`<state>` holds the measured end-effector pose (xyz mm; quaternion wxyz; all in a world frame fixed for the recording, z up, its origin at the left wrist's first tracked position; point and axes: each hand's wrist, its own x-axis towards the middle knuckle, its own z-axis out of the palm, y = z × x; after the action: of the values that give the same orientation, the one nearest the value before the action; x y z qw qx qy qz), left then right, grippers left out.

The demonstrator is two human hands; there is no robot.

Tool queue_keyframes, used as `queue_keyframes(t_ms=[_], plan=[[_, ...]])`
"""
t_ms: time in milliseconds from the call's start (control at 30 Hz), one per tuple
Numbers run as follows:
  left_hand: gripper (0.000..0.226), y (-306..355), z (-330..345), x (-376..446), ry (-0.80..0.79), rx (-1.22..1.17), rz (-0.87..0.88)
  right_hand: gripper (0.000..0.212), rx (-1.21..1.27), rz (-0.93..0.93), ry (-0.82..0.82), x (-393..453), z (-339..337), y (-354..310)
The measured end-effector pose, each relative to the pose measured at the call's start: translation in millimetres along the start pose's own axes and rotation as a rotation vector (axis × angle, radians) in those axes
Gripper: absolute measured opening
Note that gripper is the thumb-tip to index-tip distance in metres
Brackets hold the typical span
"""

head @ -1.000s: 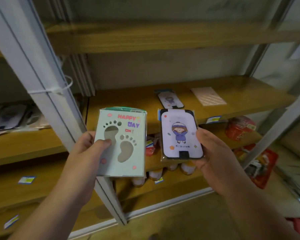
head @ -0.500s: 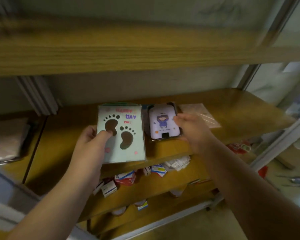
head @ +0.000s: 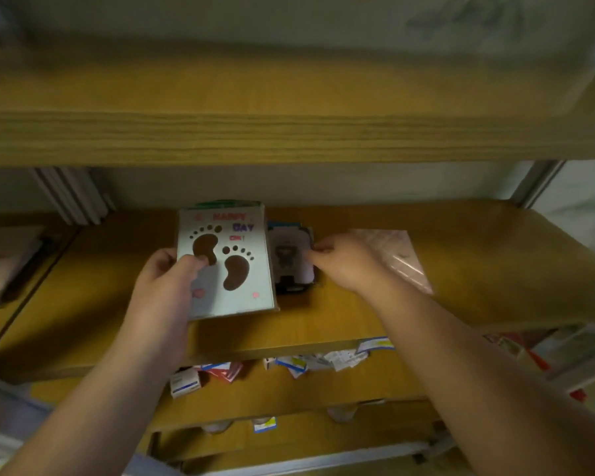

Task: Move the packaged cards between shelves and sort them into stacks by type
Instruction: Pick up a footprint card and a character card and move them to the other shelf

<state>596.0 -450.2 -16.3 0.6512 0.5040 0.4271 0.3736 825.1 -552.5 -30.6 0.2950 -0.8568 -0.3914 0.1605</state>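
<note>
The foot card (head: 229, 266) stands tall, long side running away from the person, its top with the words "HAPPY DAY" pointing at the back of the shelf (head: 375, 317). It is a flat, pale card with two dark foot shapes cut in it, and it looks like a small stack (green edges peek out at the top). The left hand (head: 167, 286) holds it by the left edge, thumb curled over the front on one foot shape, fingers behind. It sits low over the wooden shelf; whether its bottom edge touches the wood is hard to tell.

Just beside it on the right is the girl card (head: 291, 261), smaller, with round corners, a dark rim and a shiny clear wrap. It points the same way, long side going back, and lies on the shelf on more cards of its kind. The right hand (head: 346, 261) reaches in from the right, wrist bent, and pinches its right edge with curled fingertips.

A flat clear packet (head: 397, 255) lies on the shelf behind the right hand.
</note>
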Motion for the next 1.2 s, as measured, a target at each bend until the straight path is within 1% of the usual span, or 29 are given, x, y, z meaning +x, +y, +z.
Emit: queue_keyframes(t_ms=[67,133,233,300,333,367,467,533,567,600,700,767,800,900,1000,1100,1200], plan=[[0.014,-0.3,18.6,-9.2,0.024,-0.015,-0.008,0.042,0.040,-0.004,0.016,-4.2,-11.0,11.9],[0.012,-2.2,40.5,-18.2,0.033,-0.024,-0.008,0.045,0.117,-0.033,0.054,-12.9,-29.3,29.9],[0.009,-11.2,76.9,-31.0,0.036,-0.030,0.002,0.035,0.097,-0.138,0.157,-37.4,-65.2,66.1],[0.010,-18.8,106.1,-40.3,0.015,-0.013,-0.011,0.027,0.037,-0.163,0.249,-59.7,-89.8,95.9],[0.012,-22.6,122.4,-45.6,-0.006,-0.002,-0.021,0.026,-0.005,-0.149,0.284,-71.9,-102.4,111.4],[0.014,-26.7,139.4,-50.2,-0.029,0.003,-0.030,0.031,-0.058,-0.116,0.292,-83.4,-114.7,126.6],[0.018,-39.2,191.9,-62.9,-0.097,0.037,-0.033,0.047,-0.214,-0.010,0.241,-110.4,-146.9,170.4],[0.029,-47.6,228.3,-71.5,-0.161,0.070,-0.035,0.051,-0.278,0.044,0.233,-124.4,-166.1,191.4],[0.031,-51.3,246.4,-75.7,-0.188,0.096,-0.029,0.052,-0.297,0.061,0.245,-130.1,-174.9,199.4],[0.029,-54.3,264.1,-80.2,-0.207,0.126,-0.014,0.052,-0.305,0.070,0.267,-135.1,-183.1,206.8],[0.013,-62.7,317.4,-89.6,-0.293,0.222,0.041,0.050,-0.289,0.090,0.311,-148.2,-203.2,227.0],[0.013,-68.9,351.7,-92.6,-0.361,0.313,0.090,0.050,-0.271,0.101,0.327,-154.3,-212.2,239.3],[0.017,-71.2,367.4,-94.3,-0.381,0.379,0.115,0.050,-0.263,0.105,0.333,-156.6,-215.6,244.9],[0.038,-79.5,406.7,-96.6,-0.402,0.545,0.171,0.051,-0.235,0.102,0.340,-162.2,-222.0,258.9],[0.042,-85.1,432.9,-93.3,-0.379,0.687,0.206,0.053,-0.217,0.094,0.336,-167.1,-226.6,268.8],[0.052,-85.2,446.7,-87.8,-0.385,0.955,0.256,0.053,-0.220,0.086,0.329,-170.8,-232.5,275.0],[0.064,-84.7,448.3,-86.6,-0.316,1.200,0.312,0.053,-0.224,0.074,0.328,-171.6,-236.1,278.3]])
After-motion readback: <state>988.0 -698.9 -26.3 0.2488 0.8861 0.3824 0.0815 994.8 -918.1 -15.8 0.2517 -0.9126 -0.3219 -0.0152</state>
